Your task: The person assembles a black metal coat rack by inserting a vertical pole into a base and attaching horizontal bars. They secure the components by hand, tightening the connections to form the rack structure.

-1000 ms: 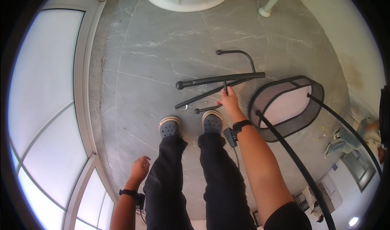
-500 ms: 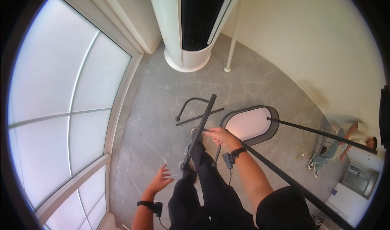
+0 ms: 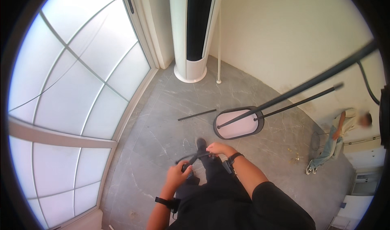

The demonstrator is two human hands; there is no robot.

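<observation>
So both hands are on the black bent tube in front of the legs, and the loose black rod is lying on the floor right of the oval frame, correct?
Not quite. In the head view the loose black rod lies on the floor left of the oval frame, not right of it. The rest holds: the left hand and right hand both grip the black bent tube in front of the legs.

- The black metal part (image 3: 194, 158) gripped by the left hand (image 3: 177, 175) and right hand (image 3: 218, 149) is blurred; its shape cannot be told, and the fingers cover its middle.
- The long black rods (image 3: 308, 86) run out of the picture at its right rim.
- The person's legs hide the floor beneath.
- The other person (image 3: 339, 138) by the wall is small, with details unreadable.
</observation>
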